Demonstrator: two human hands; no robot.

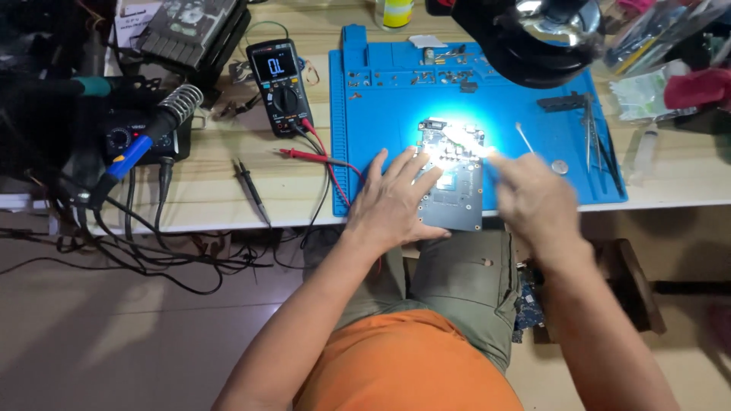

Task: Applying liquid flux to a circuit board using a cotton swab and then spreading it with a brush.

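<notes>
The left hand (396, 202) lay flat with fingers spread, pinning the circuit board (455, 190) on the blue mat (533, 137) at the table's (228, 190) near edge. The board looked stiff, light and fragile, best gripped by its edges. The right hand (533, 198), blurred, touched its lit upper edge; whether it pinched anything couldn't be told.

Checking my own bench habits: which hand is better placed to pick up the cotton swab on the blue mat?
Right, probably. The right hand is beside the cotton swab, while the left hand lies flat on the circuit board, farther away.
</notes>
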